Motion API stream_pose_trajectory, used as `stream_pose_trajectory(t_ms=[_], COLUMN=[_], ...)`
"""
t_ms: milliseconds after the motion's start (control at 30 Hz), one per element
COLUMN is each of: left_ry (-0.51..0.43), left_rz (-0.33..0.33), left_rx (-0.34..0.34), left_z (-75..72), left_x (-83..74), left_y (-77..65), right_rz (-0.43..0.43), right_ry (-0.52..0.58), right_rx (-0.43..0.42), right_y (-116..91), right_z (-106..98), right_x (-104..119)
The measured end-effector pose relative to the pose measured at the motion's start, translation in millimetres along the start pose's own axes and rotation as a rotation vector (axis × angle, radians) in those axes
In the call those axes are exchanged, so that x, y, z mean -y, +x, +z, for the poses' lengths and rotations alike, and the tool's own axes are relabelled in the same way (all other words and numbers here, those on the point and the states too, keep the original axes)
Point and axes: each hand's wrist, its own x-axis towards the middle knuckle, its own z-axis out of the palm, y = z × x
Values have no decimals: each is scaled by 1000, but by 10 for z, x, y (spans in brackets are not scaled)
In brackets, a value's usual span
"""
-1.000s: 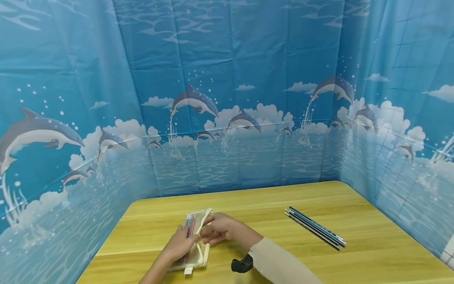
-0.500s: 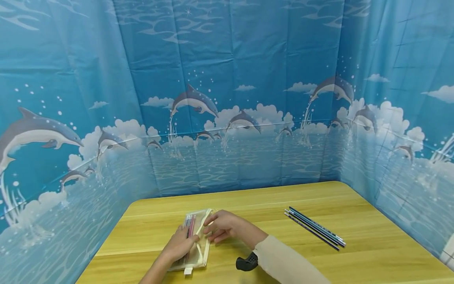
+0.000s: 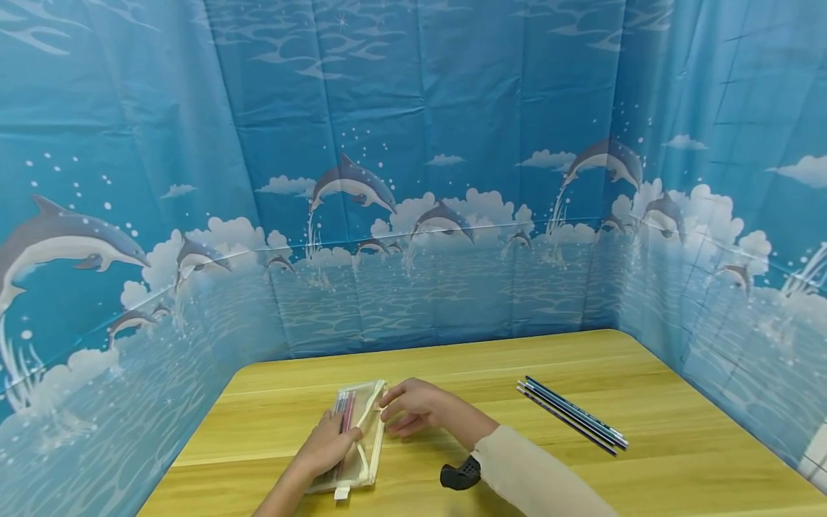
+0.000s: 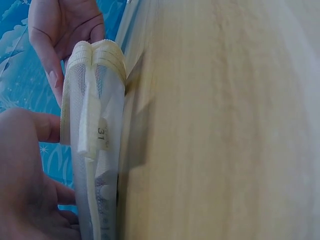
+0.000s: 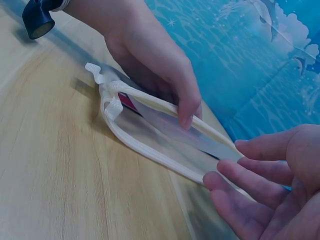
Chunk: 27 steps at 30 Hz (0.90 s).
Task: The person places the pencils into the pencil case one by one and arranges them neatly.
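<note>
r hand has shifted toward r edge of tabletop vs 1 s ago: fingers were over the mouth of zip pouch, now only at its outer rim. sleeve and blk wrist piece went w/ it. l hand, pouch and loose pencils: approx same spots.

pouch: flat on l half of tabletop, closer to l edge than r, long side running near to far. see-through, cream zip along its r side; mouth gapes, lips apart in r wrist view. pencils in pouch, pinkish-red + pale ones, show thru the wall at the far end. white tab sticks out at near end; small label there reads "31" in l wrist view.

l hand: lies over pouch & hides middle of inside pencils; thumb hooked on upper zip lip, pinching pouch wall. r hand: fingers spread, slightly bent, gripping nil; hangs at far part of mouth, partly blocking it. fingertip contact w/ zip: can't tell.

loose pencils: dk + blue-green bundle, slanted, well apart from both hands, nearer r edge of tabletop. 2nd blk piece at l wrist. dolphin backdrop stands behind far edge & along both sides.
</note>
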Motion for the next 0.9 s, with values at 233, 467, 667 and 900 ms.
stream_pose_trajectory(t_ms=[233, 467, 667, 900], left_ry=[-3, -1, -9, -11], left_rz=[2, 6, 9, 17], left_rx=[1, -9, -11, -10], left_z=[-1, -2, -3, -4], left_x=[-1, -3, 3, 5], left_y=[-4, -13, -20, -16], right_rz=[-4, -8, -16, -21], right_ry=[-23, -47, -52, -63], right_rx=[-1, -11, -8, -34], right_y=[-60, -112, -160, -237], right_z=[-104, -209, -296, -467], right_x=[-17, -48, -107, -128])
